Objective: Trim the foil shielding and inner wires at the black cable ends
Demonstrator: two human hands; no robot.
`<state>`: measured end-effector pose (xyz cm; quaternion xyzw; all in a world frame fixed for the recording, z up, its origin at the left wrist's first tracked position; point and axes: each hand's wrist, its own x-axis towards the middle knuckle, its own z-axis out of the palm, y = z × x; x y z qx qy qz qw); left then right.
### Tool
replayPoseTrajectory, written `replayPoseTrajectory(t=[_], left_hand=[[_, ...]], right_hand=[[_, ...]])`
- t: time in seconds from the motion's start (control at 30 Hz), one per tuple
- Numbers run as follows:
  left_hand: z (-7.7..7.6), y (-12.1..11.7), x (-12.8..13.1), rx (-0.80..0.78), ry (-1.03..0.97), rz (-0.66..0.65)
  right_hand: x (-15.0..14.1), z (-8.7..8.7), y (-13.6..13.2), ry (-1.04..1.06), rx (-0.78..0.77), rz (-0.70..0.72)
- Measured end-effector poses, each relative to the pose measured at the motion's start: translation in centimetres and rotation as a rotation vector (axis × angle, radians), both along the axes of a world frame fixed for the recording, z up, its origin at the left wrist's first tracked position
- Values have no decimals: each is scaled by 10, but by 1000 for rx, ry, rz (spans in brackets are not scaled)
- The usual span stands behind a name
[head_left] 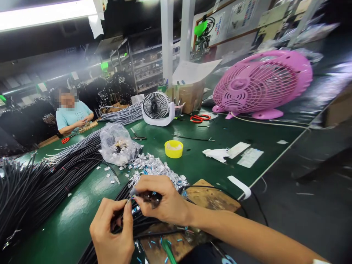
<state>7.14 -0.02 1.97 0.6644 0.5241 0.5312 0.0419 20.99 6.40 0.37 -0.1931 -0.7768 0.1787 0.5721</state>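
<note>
My left hand (pixel 112 229) is closed in a pinch at the end of a black cable, where thin coloured wires (pixel 133 197) show. My right hand (pixel 163 201) meets it from the right, its thumb and fingertips pressed together on the same wires. Something dark shows in the curl of the right hand, too shadowed to name. Beneath both hands run more black cables (pixel 143 220) over a worn wooden board (pixel 217 194) strewn with blue scraps. A green handle (pixel 168 251) lies on the board near me. Silver foil pieces (pixel 154 167) are heaped just beyond my hands.
Black cable bundles (pixel 55 179) stretch along the left of the green table (pixel 198 174). Farther off are a plastic bag (pixel 118 145), yellow tub (pixel 173 149), white fan (pixel 158 110), red-handled scissors (pixel 200 118) and pink fan (pixel 261 84). A person (pixel 73 113) works across the table.
</note>
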Motion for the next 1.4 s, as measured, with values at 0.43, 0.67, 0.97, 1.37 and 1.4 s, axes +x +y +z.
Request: replayPoseTrajectory(t=[0.43, 0.67, 0.97, 1.37, 1.4], left_hand=[[-8, 1, 5, 67, 42, 93], [-10, 2, 3, -37, -49, 55], [-8, 4, -1, -166, -140, -12], [-8, 5, -4, -147, -205, -41], [-8, 5, -4, -141, -203, -40]], right_hand=[[0, -2, 1, -35, -38, -15], [-1, -2, 2, -40, -79, 8], [-2, -7, 0, 32, 151, -80], [1, 1, -2, 70, 16, -114], [1, 1, -1, 88, 31, -127]])
